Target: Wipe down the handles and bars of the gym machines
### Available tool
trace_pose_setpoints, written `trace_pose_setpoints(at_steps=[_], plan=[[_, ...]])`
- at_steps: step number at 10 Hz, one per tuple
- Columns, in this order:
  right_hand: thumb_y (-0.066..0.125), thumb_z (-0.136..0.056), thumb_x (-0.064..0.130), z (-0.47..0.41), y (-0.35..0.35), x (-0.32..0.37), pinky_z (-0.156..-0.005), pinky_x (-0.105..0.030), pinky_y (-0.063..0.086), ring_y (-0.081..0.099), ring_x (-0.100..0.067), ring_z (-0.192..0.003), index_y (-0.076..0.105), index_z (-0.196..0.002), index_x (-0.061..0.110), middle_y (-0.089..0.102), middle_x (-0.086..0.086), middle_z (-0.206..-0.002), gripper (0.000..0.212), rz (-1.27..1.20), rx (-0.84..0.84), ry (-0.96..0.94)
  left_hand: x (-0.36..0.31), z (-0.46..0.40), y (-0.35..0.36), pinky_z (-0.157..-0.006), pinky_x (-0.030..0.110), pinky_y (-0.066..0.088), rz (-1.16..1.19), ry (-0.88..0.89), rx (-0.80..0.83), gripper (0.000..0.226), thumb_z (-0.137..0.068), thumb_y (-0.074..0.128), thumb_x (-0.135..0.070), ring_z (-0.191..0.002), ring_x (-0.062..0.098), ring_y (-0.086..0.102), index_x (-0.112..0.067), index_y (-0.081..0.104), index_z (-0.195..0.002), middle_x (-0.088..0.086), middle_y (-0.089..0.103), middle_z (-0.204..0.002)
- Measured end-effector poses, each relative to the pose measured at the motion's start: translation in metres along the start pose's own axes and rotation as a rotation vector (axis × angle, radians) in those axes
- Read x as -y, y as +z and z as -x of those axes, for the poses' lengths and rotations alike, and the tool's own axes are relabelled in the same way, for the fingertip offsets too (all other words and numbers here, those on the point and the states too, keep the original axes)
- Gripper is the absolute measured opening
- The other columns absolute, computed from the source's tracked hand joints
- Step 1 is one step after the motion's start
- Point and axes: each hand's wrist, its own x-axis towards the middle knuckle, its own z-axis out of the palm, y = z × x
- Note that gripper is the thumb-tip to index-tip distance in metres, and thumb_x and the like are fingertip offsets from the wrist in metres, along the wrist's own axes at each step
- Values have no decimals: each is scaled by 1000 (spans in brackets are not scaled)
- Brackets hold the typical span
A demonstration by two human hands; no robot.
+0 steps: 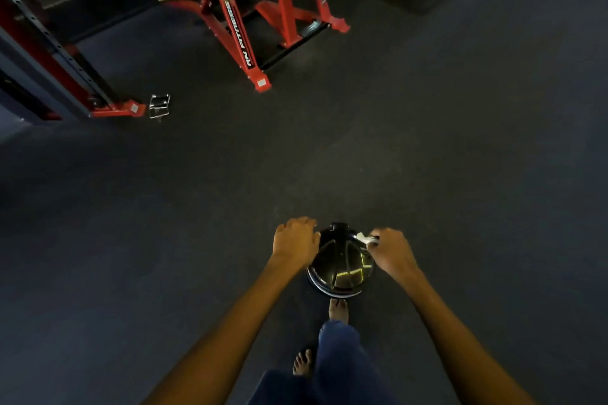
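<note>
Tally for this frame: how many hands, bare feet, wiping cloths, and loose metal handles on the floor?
Hands: 2, left hand and right hand, both at the black domed object
Bare feet: 2
White cloth: 1
Loose metal handle: 1
Total: 6

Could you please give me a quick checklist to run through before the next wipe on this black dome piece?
1. Cloth in hand: ok, the right hand pinches a white cloth.
2. Cloth on the dome: ok, it meets the upper rim.
3. Dome steadied: ok, the left hand rests on its left edge.
4. Feet clear: not ok, one bare foot sits right at the dome's near edge.
5. Cloth damp or clean: cannot tell.
</note>
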Motion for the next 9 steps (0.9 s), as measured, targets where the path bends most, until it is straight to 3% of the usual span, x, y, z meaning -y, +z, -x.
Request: trace_pose_setpoints(at_steps=[2, 5, 6, 8, 9], plan=[[50, -92, 14, -51, 33, -28, -67, -27, 41, 63, -28, -98, 66, -110, 7, 67, -14, -107, 25, 37, 130, 105, -1, -53, 30, -100, 36, 39, 33, -80, 100, 38, -100, 42, -28, -123, 25, 52, -17, 51, -135, 5, 54, -136], [51, -95, 15, -117, 83, -43, -76, -23, 43, 57, -26, -111, 52, -126, 4, 59, -12, -123, 33, 100, 288, 152, 26, -99, 78, -99, 37, 41, 52, -256, 208, 35, -100, 43, -27, -122, 28, 53, -17, 55, -131, 6, 55, -136], [45, -97, 7, -133, 86, -38, -71, -13, 44, 55, -28, -112, 49, -127, -2, 56, -7, -120, 32, 92, 277, 77, 30, -105, 82, -96, 38, 42, 55, -268, 214, 34, -101, 42, -27, -118, 27, 56, -15, 54, -130, 7, 57, -132], [53, -94, 15, -132, 71, -18, -72, -27, 50, 63, -19, -90, 56, -121, 6, 63, -11, -107, 28, 118, 221, 101, 31, -101, 66, -94, 38, 43, 68, -263, 132, 35, -101, 42, -27, -115, 27, 57, -14, 55, -130, 8, 58, -129], [54, -93, 17, -123, 64, -5, -74, -28, 51, 64, -21, -96, 58, -119, 8, 65, -10, -109, 29, 127, 161, 30, 33, -94, 57, -95, 38, 43, 71, -245, 88, 35, -100, 43, -27, -116, 27, 57, -14, 56, -130, 8, 58, -130]])
